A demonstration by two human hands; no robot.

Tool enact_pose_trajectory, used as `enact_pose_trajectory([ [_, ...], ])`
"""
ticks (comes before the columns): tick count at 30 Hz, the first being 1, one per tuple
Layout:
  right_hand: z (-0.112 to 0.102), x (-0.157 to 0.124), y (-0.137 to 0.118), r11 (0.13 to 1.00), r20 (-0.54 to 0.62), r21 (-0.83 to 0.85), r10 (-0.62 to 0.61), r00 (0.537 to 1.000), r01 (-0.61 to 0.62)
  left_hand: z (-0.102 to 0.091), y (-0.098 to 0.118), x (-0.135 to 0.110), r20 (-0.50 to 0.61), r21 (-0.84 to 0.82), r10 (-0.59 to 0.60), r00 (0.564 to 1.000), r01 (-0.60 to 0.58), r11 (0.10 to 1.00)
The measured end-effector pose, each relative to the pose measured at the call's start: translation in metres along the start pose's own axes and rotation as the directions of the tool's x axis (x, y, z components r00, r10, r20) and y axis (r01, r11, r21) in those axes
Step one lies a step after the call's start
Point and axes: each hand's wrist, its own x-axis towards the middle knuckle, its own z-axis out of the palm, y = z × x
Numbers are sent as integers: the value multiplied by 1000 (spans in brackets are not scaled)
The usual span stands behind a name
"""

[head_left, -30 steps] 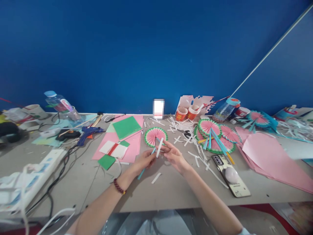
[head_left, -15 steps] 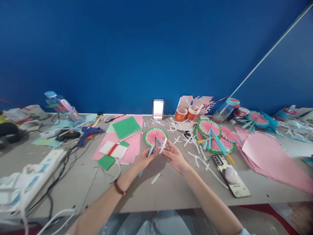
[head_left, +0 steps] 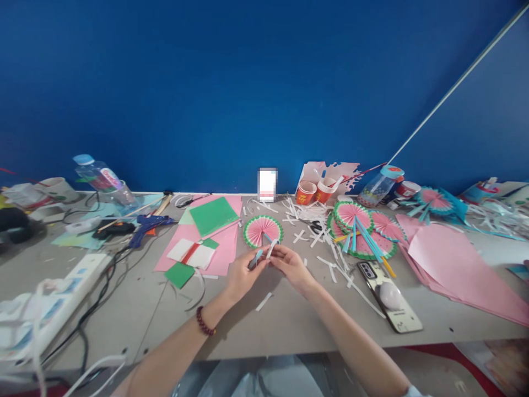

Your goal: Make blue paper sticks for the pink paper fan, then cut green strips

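A round watermelon-patterned paper fan [head_left: 257, 227], pink and pleated with a green-and-white rim, is spread in front of my fingers, with a gap at its lower side. My left hand [head_left: 242, 275] is closed around the fan's light blue stick [head_left: 258, 256], mostly covered by the fingers. In a pinch, my right hand [head_left: 294, 270] holds a short white strip [head_left: 271, 249] by the fan's other blue edge. The fingertips of both hands nearly meet; whether they touch is hidden.
White paper scraps [head_left: 318, 237] and scissors [head_left: 316, 226] lie right of the fan, near finished fans [head_left: 353, 218] and a phone [head_left: 390, 298]. Leftward are pink sheets [head_left: 173, 262], green card [head_left: 214, 216], a blue glue gun [head_left: 151, 223] and a power strip [head_left: 78, 292]. Paper cups [head_left: 306, 192] stand behind.
The white strip, looped up in my right fingers before, is now lower and shorter in view. My left hand has turned and closed further over the blue stick. The fan stays in place.
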Motion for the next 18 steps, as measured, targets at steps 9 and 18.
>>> enact_pose_trajectory([
  [9,0,1,7,1000,16,3,-24,1000,24,-5,-9,-4,46,283,344,938,-343,896],
  [18,-3,3,16,993,121,-70,-87,989,95,-5,-2,-2,47,326,254,966,-255,910],
])
